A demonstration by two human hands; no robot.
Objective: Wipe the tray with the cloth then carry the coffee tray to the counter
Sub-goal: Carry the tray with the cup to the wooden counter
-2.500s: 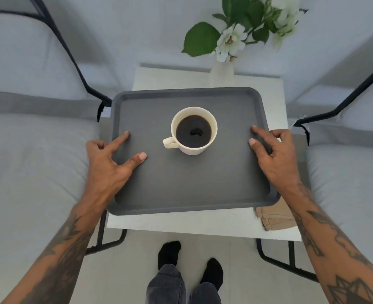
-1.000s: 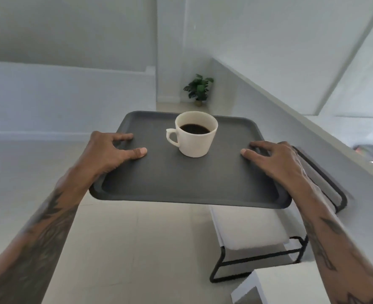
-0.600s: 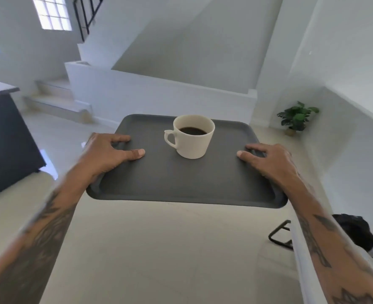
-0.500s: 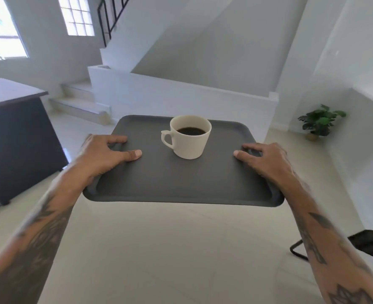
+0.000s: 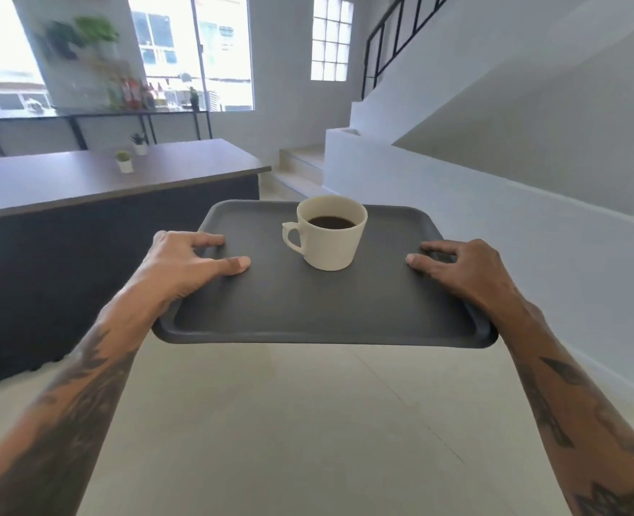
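Tray (image 5: 319,303): dark grey, held in the air above the pale floor (image 5: 270,422), roughly level, its left edge nearest the long counter.
Head view, cup (image 5: 328,232): cream, upright, standing on the tray's far half, handle turned to the left; dark coffee sits a little below the rim.
Left hand (image 5: 185,268): clasps the tray's left rim, thumb lying flat on the tray surface, fingers (image 5: 205,240) curled narrow over the edge; what they do underneath is hidden.
Right hand (image 5: 460,271): clasps the right rim the same way, thumb on top, fingers wrapped close on the edge.
Tabletop (image 5: 95,175): brown, on a dark base, ahead and to the left, well apart from the tray; two small potted plants (image 5: 131,156) stand on it.
Cloth: not in sight.
Step in hand: the carry, I judge, with the wiping behind it.
How to do it well: keep both rims at one height, walk evenly, and turn the body instead of swinging the tray, so the coffee stays flat.
Setting down: pick the bare stretch of tabletop nearer than the plants, land one edge first, then slide the fingers out.
Risk: a sudden stop could slop the coffee or slide the cup.
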